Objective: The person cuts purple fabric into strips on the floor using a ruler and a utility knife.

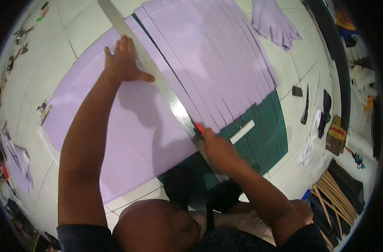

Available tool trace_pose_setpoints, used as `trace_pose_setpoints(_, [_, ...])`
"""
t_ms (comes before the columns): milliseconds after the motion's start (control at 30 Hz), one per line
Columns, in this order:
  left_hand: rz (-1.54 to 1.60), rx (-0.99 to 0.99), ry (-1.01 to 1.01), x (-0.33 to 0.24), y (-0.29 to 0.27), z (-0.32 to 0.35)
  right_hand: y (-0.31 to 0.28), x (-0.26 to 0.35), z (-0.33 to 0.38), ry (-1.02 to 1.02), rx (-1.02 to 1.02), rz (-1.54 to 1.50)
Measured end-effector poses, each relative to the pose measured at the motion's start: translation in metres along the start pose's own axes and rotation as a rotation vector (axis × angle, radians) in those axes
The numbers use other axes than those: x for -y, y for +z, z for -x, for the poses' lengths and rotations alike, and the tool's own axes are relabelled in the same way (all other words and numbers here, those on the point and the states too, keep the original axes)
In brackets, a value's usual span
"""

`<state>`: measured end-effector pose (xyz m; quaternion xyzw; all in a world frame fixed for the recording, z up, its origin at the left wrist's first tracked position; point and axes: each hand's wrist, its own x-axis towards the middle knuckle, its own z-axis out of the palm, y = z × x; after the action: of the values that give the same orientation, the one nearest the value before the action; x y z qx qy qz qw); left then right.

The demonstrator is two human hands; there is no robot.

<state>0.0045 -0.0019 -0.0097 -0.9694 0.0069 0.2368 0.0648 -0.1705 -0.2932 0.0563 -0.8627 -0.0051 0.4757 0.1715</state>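
The person kneels on the tiled floor (86, 25) over a big lilac sheet (128, 138) that lies partly on a green cutting mat (267, 134). The left hand (124, 63) lies flat on the sheet, fingers together and thumb spread out to touch a long steel ruler (166, 88), pinning it on the slant. The right hand (218, 151) is closed around a red-tipped knife (198, 127), whose tip sits against the ruler's right edge, low on the sheet near its bottom border. To my eye this is the strip-cutting step, near one end of a stroke along the ruler; a fan of cut strips (216, 59) already lies to the right of the ruler, and most of the sheet to the left is uncut. The move seems to call for steady downward pressure on the ruler, so it does not skate on the paper, and a blade held tight to the metal edge with the left thumb clear of it. The blade itself is too small to make out, and the fist hides most of the handle. The ruler's near end vanishes under the right wrist, its far end runs out of the top of the picture. A white bar (241, 132) lies on the mat; I cannot tell what it is. The clutter along the rim is too warped to name.
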Motion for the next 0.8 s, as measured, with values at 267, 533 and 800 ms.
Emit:
trace_pose_setpoints(267, [-0.021,0.013,0.006,-0.005,-0.007,0.001,0.049,-0.083,0.075,0.191,0.139,0.105])
trace_pose_setpoints(533, [0.177,-0.132,0.077,0.020,-0.004,-0.009,-0.015,-0.054,0.099,0.084,0.058,0.068])
trace_pose_setpoints(800, [0.337,-0.229,0.221,0.058,-0.023,-0.058,-0.050,0.020,-0.038,-0.201,-0.345,-0.044])
